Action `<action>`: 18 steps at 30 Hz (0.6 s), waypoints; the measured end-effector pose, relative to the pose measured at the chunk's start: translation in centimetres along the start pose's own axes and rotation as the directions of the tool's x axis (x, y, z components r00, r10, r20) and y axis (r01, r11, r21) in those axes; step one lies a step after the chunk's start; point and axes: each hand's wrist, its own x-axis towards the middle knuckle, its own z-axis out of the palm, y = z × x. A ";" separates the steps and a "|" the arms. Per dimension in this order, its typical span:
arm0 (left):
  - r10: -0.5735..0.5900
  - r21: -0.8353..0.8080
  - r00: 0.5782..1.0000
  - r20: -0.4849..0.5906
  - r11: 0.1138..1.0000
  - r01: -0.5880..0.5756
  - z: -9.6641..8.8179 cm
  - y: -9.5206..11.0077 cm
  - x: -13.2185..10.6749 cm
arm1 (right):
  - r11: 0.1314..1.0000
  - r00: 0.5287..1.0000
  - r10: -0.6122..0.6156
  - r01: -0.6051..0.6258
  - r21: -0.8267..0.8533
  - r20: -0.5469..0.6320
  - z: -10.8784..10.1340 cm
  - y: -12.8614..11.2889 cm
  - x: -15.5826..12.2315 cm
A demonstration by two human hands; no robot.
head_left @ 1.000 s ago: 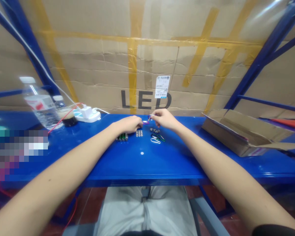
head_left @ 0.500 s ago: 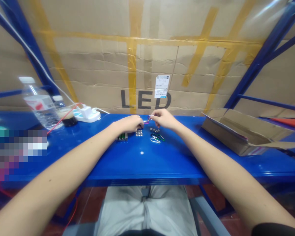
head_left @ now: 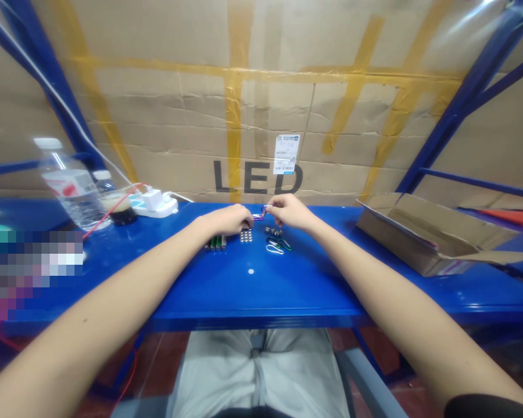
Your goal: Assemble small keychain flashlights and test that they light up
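Observation:
Over the blue table (head_left: pixel 253 296), my left hand (head_left: pixel 230 219) is closed around a small shiny purple tube (head_left: pixel 258 217), whose end sticks out toward the right. My right hand (head_left: pixel 291 211) pinches a small purple carabiner (head_left: pixel 264 209) that meets the tube's end; whether the two are joined is too small to tell. Under my left hand lie several dark and green tubes (head_left: pixel 216 242) in a row. Beside them are several small round silver pieces (head_left: pixel 246 235) in a grid. Below my right hand lie small metal parts (head_left: pixel 273 231), a silver carabiner (head_left: pixel 274 249) and a green carabiner (head_left: pixel 285 244).
On the left stand a water bottle (head_left: pixel 76 191), a cup of dark liquid (head_left: pixel 122 213) and a white power strip (head_left: pixel 157 206) with cables. An open cardboard box (head_left: pixel 401 241) sits at the right. A large cardboard sheet (head_left: pixel 178 122) closes off the back.
Both hands stay nearly in place, with the purple tube and carabiner still between them. The view has shifted very slightly.

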 end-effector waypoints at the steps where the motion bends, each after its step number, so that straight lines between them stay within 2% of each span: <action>1: -0.012 -0.002 1.000 0.002 1.000 0.012 0.0 0.0 0.0 | 1.000 1.000 0.001 -0.001 -0.002 0.001 0.0 0.0 0.0; 14: -0.056 0.033 0.996 0.067 0.998 0.053 -0.5 -0.3 -0.3 | 1.000 1.000 -0.012 0.012 -0.019 0.014 0.0 0.1 0.0; 18: -0.075 0.014 0.996 0.051 0.997 0.074 -0.5 -0.6 -0.4 | 0.999 1.000 -0.012 0.012 -0.034 0.018 0.0 -0.1 -0.1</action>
